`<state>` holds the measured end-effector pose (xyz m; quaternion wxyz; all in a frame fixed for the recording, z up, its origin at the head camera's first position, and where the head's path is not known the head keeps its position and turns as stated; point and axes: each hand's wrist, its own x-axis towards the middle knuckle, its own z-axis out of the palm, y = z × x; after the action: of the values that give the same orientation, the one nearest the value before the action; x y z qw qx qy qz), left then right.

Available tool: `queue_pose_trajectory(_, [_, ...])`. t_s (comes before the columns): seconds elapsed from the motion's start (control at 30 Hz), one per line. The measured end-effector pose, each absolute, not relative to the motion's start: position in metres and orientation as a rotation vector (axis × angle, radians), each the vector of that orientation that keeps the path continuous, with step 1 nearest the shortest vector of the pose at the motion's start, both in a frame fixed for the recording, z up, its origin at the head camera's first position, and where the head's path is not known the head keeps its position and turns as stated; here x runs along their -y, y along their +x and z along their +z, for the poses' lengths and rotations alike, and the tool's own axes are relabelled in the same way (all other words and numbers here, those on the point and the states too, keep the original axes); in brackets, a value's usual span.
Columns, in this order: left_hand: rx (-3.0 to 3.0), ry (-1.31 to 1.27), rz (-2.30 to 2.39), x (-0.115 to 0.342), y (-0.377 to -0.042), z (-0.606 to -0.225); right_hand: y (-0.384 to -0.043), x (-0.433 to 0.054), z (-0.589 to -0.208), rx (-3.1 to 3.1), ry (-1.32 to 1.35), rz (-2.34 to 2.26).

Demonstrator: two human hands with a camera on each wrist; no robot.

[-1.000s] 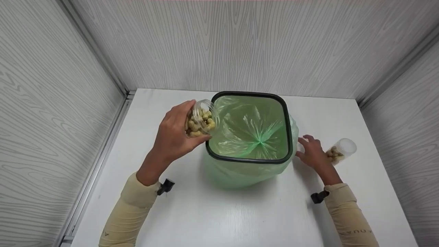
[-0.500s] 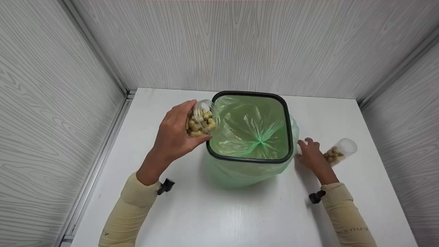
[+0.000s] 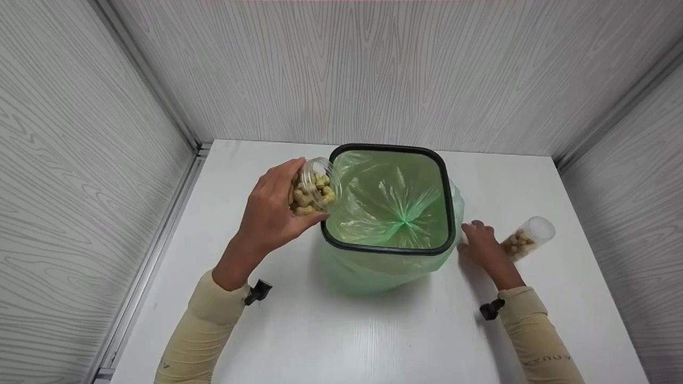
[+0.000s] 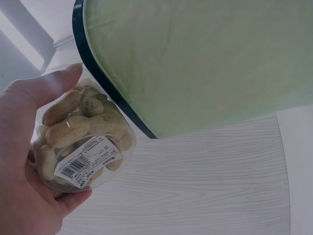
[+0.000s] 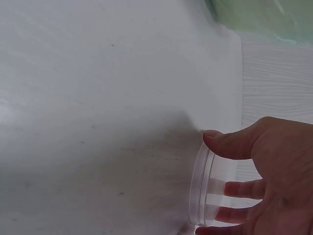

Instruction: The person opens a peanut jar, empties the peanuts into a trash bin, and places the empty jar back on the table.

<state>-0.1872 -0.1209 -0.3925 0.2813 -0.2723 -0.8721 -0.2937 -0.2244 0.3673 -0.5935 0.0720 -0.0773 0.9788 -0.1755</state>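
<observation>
My left hand (image 3: pixel 269 210) grips a clear plastic jar (image 4: pixel 129 147) of unshelled peanuts (image 4: pixel 68 131). The jar is tilted, its uncovered mouth facing the left rim of a bin (image 3: pixel 387 250) lined with a green plastic bag (image 3: pixel 373 274). A barcode label (image 4: pixel 88 161) shows on the jar's base in the left wrist view. To the right of the bin, my right hand (image 3: pixel 485 248) holds a round clear lid (image 5: pixel 199 186) near the table surface, thumb at one edge and fingers across it. In the head view this lid is mostly hidden by the hand.
A second jar (image 3: pixel 528 237) with peanuts and a whitish top stands just right of my right hand. Everything rests on a white table (image 3: pixel 352 341), with wood-patterned panels (image 3: pixel 363 69) at the back and both sides.
My right hand has shifted slightly left and towards me, its fingers drawing in around the lid. The left hand and its jar stay in place, with the peanuts still inside.
</observation>
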Motion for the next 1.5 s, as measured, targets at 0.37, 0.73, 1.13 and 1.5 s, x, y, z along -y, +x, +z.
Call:
queue_pose_trajectory(0.37, [2.36, -0.715, -0.777, 0.12, -0.187, -0.393, -0.224, -0.37, -0.593, -2.923, -0.237, -0.545])
queue_pose_trajectory(0.73, [2.355, -0.719, -0.761, 0.12, -0.186, -0.393, -0.221, -0.367, -0.586, -2.969, -0.247, -0.469])
queue_pose_trajectory(1.13, [2.367, -0.711, -0.763, 0.121, -0.185, -0.392, -0.225, -0.362, -0.562, -3.028, -0.22, -0.47])
queue_pose_trajectory(1.5, [2.346, -0.727, -0.749, 0.12, -0.187, -0.391, -0.218, -0.355, -0.538, -3.246, -0.284, -0.482])
